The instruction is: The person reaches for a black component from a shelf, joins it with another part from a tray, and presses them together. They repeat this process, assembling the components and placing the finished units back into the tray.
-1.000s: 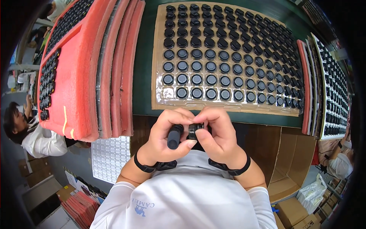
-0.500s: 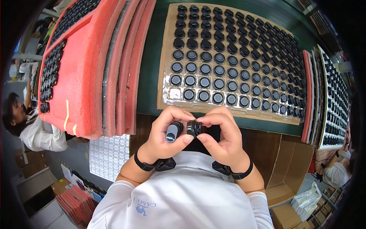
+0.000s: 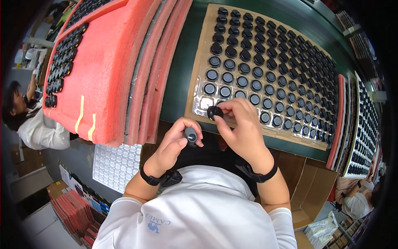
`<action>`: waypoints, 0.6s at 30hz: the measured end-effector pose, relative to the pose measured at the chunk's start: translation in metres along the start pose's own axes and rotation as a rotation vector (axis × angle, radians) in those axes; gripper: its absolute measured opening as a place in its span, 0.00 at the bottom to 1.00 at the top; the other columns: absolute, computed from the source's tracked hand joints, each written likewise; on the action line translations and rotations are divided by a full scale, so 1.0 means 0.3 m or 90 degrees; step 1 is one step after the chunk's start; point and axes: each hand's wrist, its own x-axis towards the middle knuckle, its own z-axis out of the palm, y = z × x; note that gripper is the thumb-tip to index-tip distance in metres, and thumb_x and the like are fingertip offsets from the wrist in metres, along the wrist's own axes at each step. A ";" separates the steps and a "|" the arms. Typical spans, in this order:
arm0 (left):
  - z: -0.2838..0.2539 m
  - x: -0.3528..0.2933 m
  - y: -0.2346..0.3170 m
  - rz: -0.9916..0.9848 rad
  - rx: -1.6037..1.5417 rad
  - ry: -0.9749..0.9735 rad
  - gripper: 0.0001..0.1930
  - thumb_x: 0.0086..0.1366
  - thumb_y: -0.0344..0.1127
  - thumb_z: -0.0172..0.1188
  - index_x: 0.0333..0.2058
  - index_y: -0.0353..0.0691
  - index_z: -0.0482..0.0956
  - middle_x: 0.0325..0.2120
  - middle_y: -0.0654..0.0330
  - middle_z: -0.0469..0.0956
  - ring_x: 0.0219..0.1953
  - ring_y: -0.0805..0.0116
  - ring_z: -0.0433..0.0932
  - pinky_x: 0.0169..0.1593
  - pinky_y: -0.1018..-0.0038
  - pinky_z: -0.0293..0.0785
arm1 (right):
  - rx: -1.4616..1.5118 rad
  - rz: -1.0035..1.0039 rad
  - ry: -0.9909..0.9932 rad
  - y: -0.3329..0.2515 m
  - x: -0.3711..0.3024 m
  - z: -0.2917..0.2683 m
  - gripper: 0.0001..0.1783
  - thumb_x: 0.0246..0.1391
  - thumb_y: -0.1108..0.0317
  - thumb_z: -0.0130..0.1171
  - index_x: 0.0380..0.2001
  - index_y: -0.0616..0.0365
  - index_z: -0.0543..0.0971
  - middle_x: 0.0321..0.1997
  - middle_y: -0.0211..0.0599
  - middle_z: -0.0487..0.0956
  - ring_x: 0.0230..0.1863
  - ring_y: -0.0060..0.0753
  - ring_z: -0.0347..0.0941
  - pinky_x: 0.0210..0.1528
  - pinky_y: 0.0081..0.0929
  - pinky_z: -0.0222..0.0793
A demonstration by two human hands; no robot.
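Right hand: thumb and fingertips clamped on a black round part; raised at front left of the parts tray.
Black round part: between right thumb and fingers, over the tray's near edge, beside its front left corner; contact with tray, cannot tell.
Left hand: fingers curled and closed around a dark grey cylinder; lower, near the table edge, apart from right hand.
Cylinder: in left grip, rounded end up; lower part mostly hidden.
Parts tray: clear plastic, on a brown cardboard sheet, filled with rows of black round parts; near rows with grey centres, far rows darker.
Table: green, under cardboard.
Left side: red foam stack, more black parts on top; white tray lower down.
Right side: stacked trays, standing beside the cardboard.
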 end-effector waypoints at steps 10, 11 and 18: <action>-0.046 -0.009 0.025 -0.006 0.145 0.006 0.13 0.63 0.31 0.45 0.45 0.32 0.65 0.40 0.58 0.67 0.41 0.74 0.66 0.48 0.77 0.62 | -0.199 -0.026 0.008 -0.014 0.083 0.116 0.12 0.38 0.73 0.63 0.30 0.59 0.74 0.28 0.37 0.72 0.33 0.43 0.68 0.37 0.35 0.62; -0.046 -0.007 0.025 0.000 0.164 0.010 0.13 0.64 0.31 0.45 0.46 0.32 0.65 0.40 0.59 0.66 0.41 0.74 0.66 0.48 0.77 0.62 | -0.217 -0.025 -0.004 -0.014 0.084 0.119 0.12 0.38 0.73 0.62 0.30 0.59 0.74 0.28 0.37 0.71 0.33 0.43 0.67 0.37 0.35 0.62; -0.054 -0.004 0.016 0.027 0.162 0.009 0.13 0.65 0.31 0.48 0.47 0.32 0.65 0.41 0.59 0.66 0.42 0.75 0.65 0.48 0.77 0.62 | -0.143 -0.068 -0.016 -0.038 0.069 0.077 0.15 0.38 0.76 0.62 0.35 0.59 0.75 0.32 0.38 0.73 0.36 0.41 0.68 0.39 0.33 0.62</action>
